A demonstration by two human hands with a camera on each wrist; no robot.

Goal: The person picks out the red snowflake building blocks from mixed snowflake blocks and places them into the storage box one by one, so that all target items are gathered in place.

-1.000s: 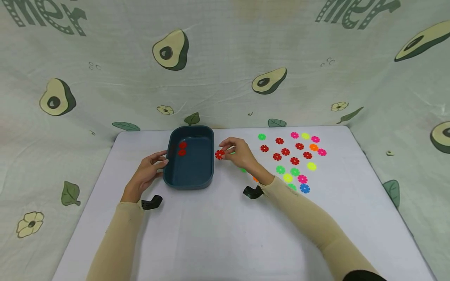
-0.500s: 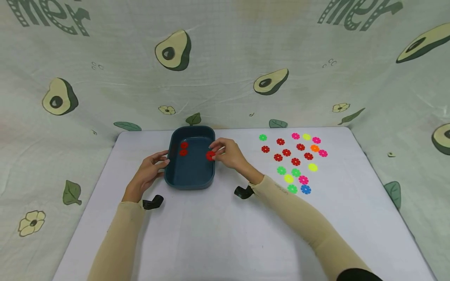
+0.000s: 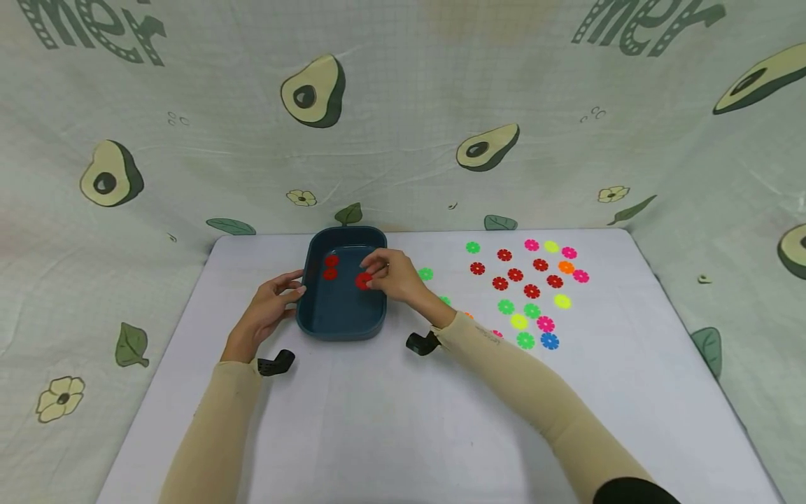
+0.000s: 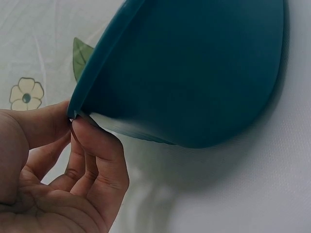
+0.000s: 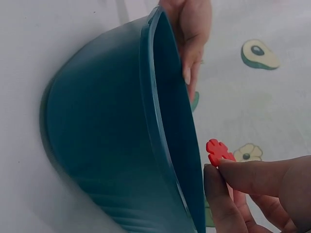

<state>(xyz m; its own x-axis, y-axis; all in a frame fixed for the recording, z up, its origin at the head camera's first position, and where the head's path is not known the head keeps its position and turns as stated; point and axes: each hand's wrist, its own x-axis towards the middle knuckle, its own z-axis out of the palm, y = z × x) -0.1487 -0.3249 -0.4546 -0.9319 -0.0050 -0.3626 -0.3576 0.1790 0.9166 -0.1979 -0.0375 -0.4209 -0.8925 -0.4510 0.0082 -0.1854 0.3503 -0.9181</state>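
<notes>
A dark blue oblong tub (image 3: 340, 315) stands at the back of the table. At its left rim my left hand (image 3: 267, 308) pinches the edge between thumb and fingers; the left wrist view shows that hand (image 4: 73, 170) close up. My right hand (image 3: 397, 280) is over the tub's right side, pinching a red notched disc (image 3: 363, 281) between thumb and index finger. In the right wrist view the disc (image 5: 219, 151) is held above the rim, tilted. Two more red discs (image 3: 330, 267) lie in the tub.
Right of the tub, several notched discs lie loose on the white table (image 3: 378, 420): red (image 3: 515, 275), green (image 3: 506, 307), yellow (image 3: 563, 302), pink (image 3: 546, 324), orange (image 3: 566, 267) and blue (image 3: 550, 341). My right forearm partly covers some. A patterned cloth (image 3: 403, 140) hangs behind.
My right hand has carried the red disc leftward, from beside the tub to over its inside. The left hand stays at the left rim. The view has shifted slightly.
</notes>
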